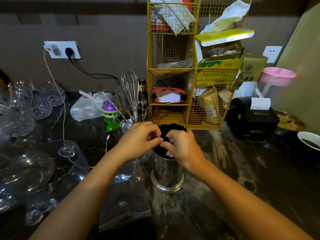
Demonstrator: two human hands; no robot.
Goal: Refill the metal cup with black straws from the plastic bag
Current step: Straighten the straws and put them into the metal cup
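A shiny metal cup (pixel 167 175) stands upright on the dark marble counter, packed with a bundle of black straws (pixel 170 128) that stick out above its rim. My left hand (pixel 138 141) and my right hand (pixel 181 144) meet over the cup's mouth, fingertips pinched on the straw tops. The hands hide much of the bundle. A clear, flattened plastic bag (pixel 124 203) lies on the counter just left of the cup, under my left forearm; what it holds cannot be made out.
A yellow wire rack (pixel 188 108) stands right behind the cup. A glass with a whisk (pixel 130 89) and spoons sits behind my left hand. Glassware (pixel 26 168) crowds the left. A black receipt printer (pixel 252 116) and a bowl (pixel 310 141) are at right.
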